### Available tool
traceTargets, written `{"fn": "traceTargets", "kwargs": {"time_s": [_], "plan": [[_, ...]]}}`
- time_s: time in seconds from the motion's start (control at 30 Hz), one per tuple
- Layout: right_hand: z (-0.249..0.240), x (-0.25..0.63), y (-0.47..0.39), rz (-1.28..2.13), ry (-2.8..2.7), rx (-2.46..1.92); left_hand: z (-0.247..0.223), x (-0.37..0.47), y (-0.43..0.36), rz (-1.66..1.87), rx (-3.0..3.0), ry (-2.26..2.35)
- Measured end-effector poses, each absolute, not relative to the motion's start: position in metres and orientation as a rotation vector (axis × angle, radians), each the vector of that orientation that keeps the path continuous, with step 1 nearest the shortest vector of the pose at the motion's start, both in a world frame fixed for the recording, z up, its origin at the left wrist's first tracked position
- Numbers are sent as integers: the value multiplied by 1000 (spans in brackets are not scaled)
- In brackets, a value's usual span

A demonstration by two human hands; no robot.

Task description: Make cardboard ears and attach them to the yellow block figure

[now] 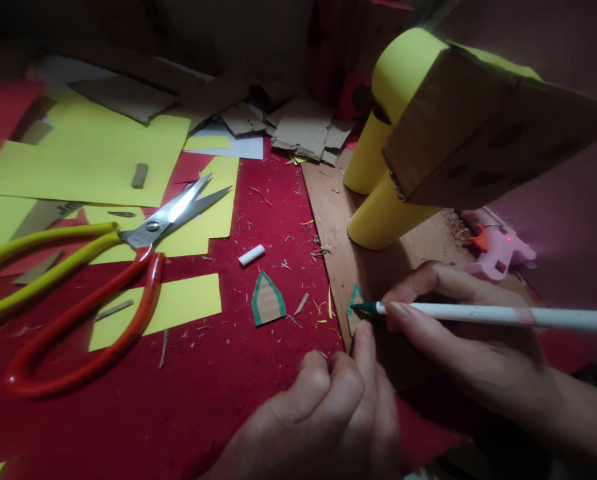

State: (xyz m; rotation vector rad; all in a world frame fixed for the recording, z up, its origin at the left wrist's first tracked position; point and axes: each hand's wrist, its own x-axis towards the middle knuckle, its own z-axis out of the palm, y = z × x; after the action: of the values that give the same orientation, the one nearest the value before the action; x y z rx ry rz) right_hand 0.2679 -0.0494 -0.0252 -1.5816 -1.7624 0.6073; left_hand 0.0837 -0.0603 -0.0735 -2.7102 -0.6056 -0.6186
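My right hand (448,320) is closed around a white marker (478,315), whose green tip touches a small cardboard piece (353,323) with a partly green edge. That piece lies on a brown board. An outstretched finger of my left hand (338,407) presses on its lower edge, while the other fingers of that hand are curled. To the left, on the red cloth, rests a pointed cardboard piece (268,301) outlined in green. A white cap (251,255) lies just above it.
Open scissors (151,230) lie at the left over yellow paper (93,160). A cardboard box on yellow tubes (398,213) stands at the upper right, near a pink glue gun (501,250). Cardboard scraps (305,127) are piled at the back.
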Motion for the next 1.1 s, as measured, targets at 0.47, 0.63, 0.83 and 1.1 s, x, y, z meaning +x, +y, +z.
{"fn": "traceTargets", "kwargs": {"time_s": [0.47,0.63,0.83,1.1], "plan": [[-24,266,-50,552,-1721,-1597,-72,84,-60,-607,-2714,-605],[-25,268,-51,556,-1761,-1590,-75,84,-58,-675,-2683,-551],[-22,266,-49,608,-1720,-1575,-73,84,-59,-623,-2713,-587],[-22,266,-49,684,-1624,-1598,-72,85,-60,-625,-2710,-594]]}}
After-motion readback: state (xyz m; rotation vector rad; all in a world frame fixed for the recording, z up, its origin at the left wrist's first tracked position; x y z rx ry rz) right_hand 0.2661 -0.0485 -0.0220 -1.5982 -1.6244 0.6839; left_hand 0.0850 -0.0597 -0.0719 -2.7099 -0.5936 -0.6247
